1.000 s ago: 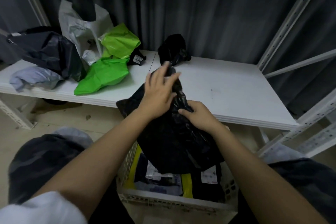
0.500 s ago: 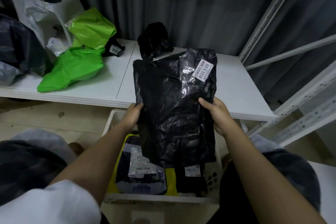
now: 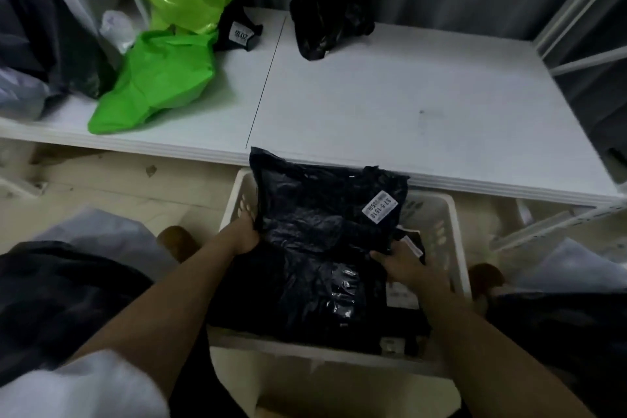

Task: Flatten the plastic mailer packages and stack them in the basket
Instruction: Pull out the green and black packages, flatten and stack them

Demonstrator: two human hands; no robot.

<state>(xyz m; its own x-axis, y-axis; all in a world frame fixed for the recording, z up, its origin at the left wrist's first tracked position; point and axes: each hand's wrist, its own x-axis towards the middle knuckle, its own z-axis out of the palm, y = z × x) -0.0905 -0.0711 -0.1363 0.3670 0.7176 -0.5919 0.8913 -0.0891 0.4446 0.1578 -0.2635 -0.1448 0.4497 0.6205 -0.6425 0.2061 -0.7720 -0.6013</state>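
A dim storeroom, grey curtain behind, and a white desk [image 3: 390, 105] running along metal racking. In front of it, on the floor, sits the white basket [image 3: 453, 214], and the flattened black mailer [image 3: 315, 231] lies over its opening, far edge lifted against the desk's lip, white label [image 3: 380, 206] facing up. The left hand [image 3: 242, 231] holds its left edge, fingers curled under the plastic; the right hand [image 3: 403, 263] grips the right edge lower down, fingers tucked beneath. To my eye the job now is to lower it level, so that both sides drop together, then press the trapped air out so it lies flush on the packages already inside, only slivers of which show.

Around it, waiting on the desk: a crumpled black bag [image 3: 327, 7] at the back, two green mailers [image 3: 159, 81] to the left, and beside them a heap of grey and dark bags [image 3: 44, 37] I can't separate. The desk edge overhanging the basket's far side looks like the one snag; the mailer's raised corner could catch there. The person's knees crowd both sides of the basket.
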